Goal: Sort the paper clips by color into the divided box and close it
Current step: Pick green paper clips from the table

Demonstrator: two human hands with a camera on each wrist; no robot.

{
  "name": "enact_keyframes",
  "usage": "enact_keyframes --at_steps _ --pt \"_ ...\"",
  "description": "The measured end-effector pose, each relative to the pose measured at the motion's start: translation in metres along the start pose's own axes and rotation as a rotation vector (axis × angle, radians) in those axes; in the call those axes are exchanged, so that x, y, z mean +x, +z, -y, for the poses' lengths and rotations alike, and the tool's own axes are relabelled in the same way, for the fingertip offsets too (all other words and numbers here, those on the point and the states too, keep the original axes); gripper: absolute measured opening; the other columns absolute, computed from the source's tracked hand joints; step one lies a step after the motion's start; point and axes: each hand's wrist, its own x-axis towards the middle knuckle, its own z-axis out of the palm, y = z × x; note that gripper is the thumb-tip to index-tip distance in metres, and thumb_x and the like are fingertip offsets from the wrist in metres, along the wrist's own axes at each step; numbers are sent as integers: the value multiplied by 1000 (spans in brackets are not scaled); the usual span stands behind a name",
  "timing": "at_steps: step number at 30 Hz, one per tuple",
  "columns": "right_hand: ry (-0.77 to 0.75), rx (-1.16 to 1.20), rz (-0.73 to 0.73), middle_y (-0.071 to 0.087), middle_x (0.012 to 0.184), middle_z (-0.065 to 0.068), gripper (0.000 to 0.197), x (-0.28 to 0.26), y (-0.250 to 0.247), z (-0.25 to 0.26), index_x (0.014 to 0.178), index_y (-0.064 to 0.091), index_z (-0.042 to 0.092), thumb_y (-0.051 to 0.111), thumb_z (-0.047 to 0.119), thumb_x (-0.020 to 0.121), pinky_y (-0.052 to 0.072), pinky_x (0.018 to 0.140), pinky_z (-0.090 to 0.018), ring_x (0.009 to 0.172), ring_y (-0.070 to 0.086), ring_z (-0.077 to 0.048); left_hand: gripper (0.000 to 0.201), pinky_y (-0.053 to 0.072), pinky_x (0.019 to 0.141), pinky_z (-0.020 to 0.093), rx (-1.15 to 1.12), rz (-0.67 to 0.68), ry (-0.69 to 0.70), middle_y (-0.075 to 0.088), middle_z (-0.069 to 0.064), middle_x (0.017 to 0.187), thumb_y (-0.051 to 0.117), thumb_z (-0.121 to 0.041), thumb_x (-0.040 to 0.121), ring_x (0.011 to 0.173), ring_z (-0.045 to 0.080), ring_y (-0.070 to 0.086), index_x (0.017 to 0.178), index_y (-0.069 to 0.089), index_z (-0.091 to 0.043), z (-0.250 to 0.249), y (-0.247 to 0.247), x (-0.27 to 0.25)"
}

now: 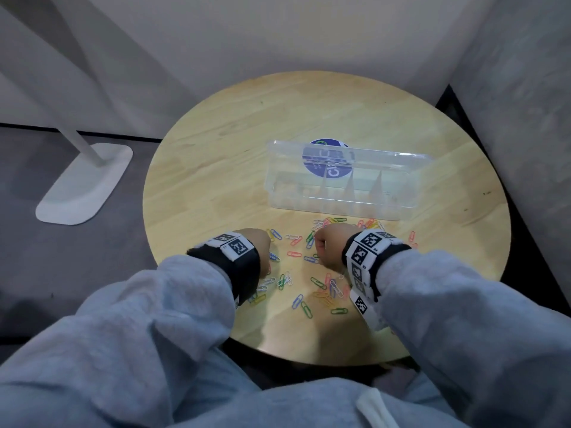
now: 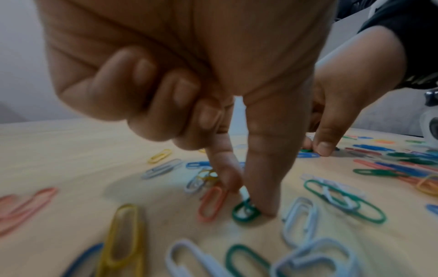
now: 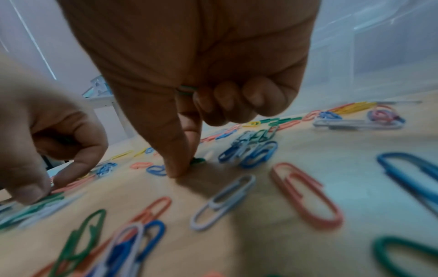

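Coloured paper clips (image 1: pixel 312 285) lie scattered over the near half of the round wooden table (image 1: pixel 216 168). Behind them stands the clear divided box (image 1: pixel 278 193), its lid (image 1: pixel 386 160) up, and its compartments look empty. My left hand (image 1: pixel 261 242) pinches a green clip (image 2: pixel 239 213) on the tabletop between thumb and index finger, the left hand (image 2: pixel 249 200) having its other fingers curled. My right hand (image 1: pixel 329 247) pinches another green clip (image 3: pixel 198 160) on the table. The right hand (image 3: pixel 184 165) also keeps a green clip (image 3: pixel 186 89) tucked under its curled fingers.
A round blue sticker (image 1: pixel 327 173) shows through the box. A white stand base (image 1: pixel 83 186) sits on the floor to the left. Grey walls close in behind and to the right of the table. Bare wood stretches left of the box.
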Motion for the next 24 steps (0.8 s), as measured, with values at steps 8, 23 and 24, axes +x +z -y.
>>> enact_keyframes --at_steps 8,23,24 --pt "46 94 -38 60 94 -1 7 -3 1 -4 90 58 19 58 17 83 38 55 -22 81 55 -21 16 41 60 27 -28 -76 -10 58 3 77 60 -23 80 68 23 52 89 68 -12 -1 4 4" --pt "96 1007 98 58 66 -10 24 -12 -2 -24 66 50 12 62 -1 82 49 45 -18 44 56 -11 34 40 51 17 -1242 72 77 51 9 68 40 6 91 56 13 45 60 40 -9 14 -31 -15" --pt "96 1106 102 56 66 -11 25 -14 -2 -25 67 49 11 61 -4 83 49 43 -17 46 57 -13 35 40 50 17 -1292 88 81 51 9 68 36 6 92 53 12 46 60 40 -8 14 -33 -17"
